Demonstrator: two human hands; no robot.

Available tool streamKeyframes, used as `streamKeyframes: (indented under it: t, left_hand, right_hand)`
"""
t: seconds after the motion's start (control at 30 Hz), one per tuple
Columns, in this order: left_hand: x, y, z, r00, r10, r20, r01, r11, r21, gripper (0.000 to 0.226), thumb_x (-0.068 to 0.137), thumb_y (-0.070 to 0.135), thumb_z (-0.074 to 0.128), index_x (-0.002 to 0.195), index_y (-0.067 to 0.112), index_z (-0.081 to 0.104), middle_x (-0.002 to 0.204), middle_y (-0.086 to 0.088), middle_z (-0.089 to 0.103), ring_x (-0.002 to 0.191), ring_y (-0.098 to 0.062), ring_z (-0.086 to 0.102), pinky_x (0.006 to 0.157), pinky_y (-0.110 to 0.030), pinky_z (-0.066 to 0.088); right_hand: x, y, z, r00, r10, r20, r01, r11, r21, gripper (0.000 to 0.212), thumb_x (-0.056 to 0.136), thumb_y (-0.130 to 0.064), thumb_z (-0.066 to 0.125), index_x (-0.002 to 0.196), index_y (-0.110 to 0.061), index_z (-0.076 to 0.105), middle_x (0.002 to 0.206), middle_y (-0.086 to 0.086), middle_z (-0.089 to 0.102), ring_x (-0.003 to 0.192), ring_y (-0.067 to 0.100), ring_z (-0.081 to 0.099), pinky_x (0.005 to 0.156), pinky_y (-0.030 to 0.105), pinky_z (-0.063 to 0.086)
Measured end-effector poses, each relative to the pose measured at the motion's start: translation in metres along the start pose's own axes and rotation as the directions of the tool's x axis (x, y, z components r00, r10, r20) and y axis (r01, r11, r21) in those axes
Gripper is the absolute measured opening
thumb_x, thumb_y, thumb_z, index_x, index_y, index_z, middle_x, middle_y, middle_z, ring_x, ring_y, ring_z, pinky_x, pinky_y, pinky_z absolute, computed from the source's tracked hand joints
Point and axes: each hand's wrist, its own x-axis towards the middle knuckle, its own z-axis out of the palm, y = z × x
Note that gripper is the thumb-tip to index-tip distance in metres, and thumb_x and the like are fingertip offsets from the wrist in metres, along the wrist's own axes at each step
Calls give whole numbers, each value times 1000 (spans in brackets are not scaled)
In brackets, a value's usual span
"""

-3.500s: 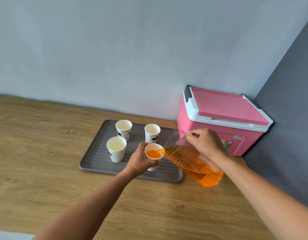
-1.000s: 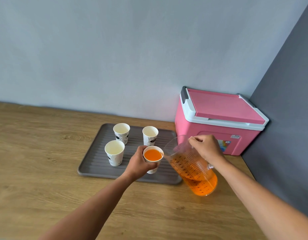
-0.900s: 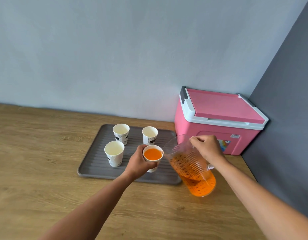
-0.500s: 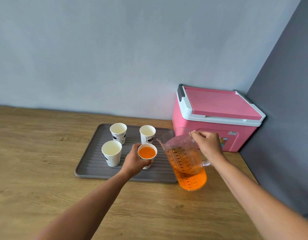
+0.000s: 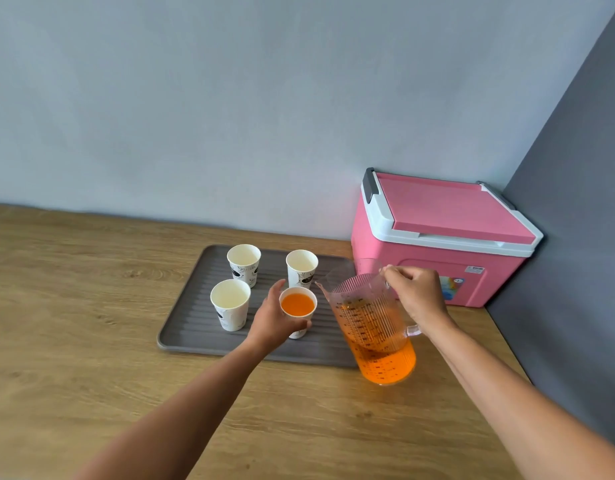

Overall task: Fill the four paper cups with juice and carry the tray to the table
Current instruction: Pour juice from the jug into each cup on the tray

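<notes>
Head view: one cup (image 5: 297, 304) of four is full of juice, standing at the near right of the tray (image 5: 195, 337). My left hand (image 5: 275, 320) has its fingers curled round it. The three empty cups (image 5: 230, 303) wait, and the tray sits on the counter (image 5: 74, 306), uncarried. My right hand (image 5: 415, 294) grips the jug (image 5: 372, 327), now upright where seconds ago it was tipped, pouring.

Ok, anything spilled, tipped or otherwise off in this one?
Nothing stands out. No juice shows on the tray or the wooden counter. The three empty cups stand upright on the tray. The left hand holds the filled cup upright, and the right hand holds the pitcher roughly upright.
</notes>
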Motion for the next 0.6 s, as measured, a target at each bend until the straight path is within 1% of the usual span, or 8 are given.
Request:
streamKeyframes:
  t: [0.07,0.13,0.23,0.3,0.37,0.43,0.53,0.6]
  left_hand:
    - [-4,7,-5,999,25,-44,-22,998,53,106,64,28,86,149,25,24,143,-4,46,128,-20,49,102,-33,41]
    - [-9,15,-15,986,108,-130,-93,989,110,98,68,26,84,148,25,29,146,-5,42,130,-20,47,104,-34,42]
    - [-16,22,-40,901,296,-319,-234,947,218,78,73,29,81,140,23,42,134,-3,49,120,-20,50,95,-34,45]
    - [-14,18,-58,839,331,-432,-184,920,347,77,70,34,82,136,21,46,130,-7,51,118,-28,45,96,-37,39]
    - [-9,8,-73,854,218,-473,-27,925,379,89,65,42,83,141,25,41,140,-9,44,127,-32,37,104,-42,32]
    - [-5,-6,-82,899,48,-434,116,932,344,106,60,49,85,148,29,29,150,-8,32,137,-33,27,110,-47,24]
    - [-2,-30,-87,937,-109,-332,218,924,313,123,55,55,87,152,28,16,155,-8,26,141,-33,23,112,-50,22]
    - [0,-40,-86,941,-162,-299,254,920,300,126,53,55,87,152,27,14,154,-7,32,141,-31,28,110,-50,25]
  right_hand:
    - [1,0,2,1000,-12,-2,12,1000,-5,40,88,-23,66,48,-19,61,41,-10,46,50,14,44,54,29,35]
    - [3,0,4,1000,-26,1,26,1000,-10,38,87,-23,66,50,-17,64,47,0,52,53,16,48,55,30,37]
    - [3,-6,6,999,-49,22,50,999,-22,33,88,-23,66,57,-10,69,56,18,59,56,19,51,56,30,38]
    - [2,-10,8,997,-69,36,69,997,-26,33,88,-23,65,59,-6,68,54,17,55,55,18,49,55,29,36]
    - [3,-14,11,996,-80,43,82,996,-31,34,88,-23,65,58,-6,68,53,10,52,54,17,46,54,28,34]
    - [4,-16,13,996,-81,47,83,996,-32,34,87,-23,64,58,-7,67,51,6,50,51,14,43,53,28,32]
    - [5,-20,18,994,-91,56,92,995,-21,38,87,-21,65,50,-14,62,40,-10,43,43,3,37,52,27,30]
    - [5,-23,22,992,-110,66,111,994,-18,40,88,-21,65,49,-12,62,39,-10,41,41,3,37,51,27,29]
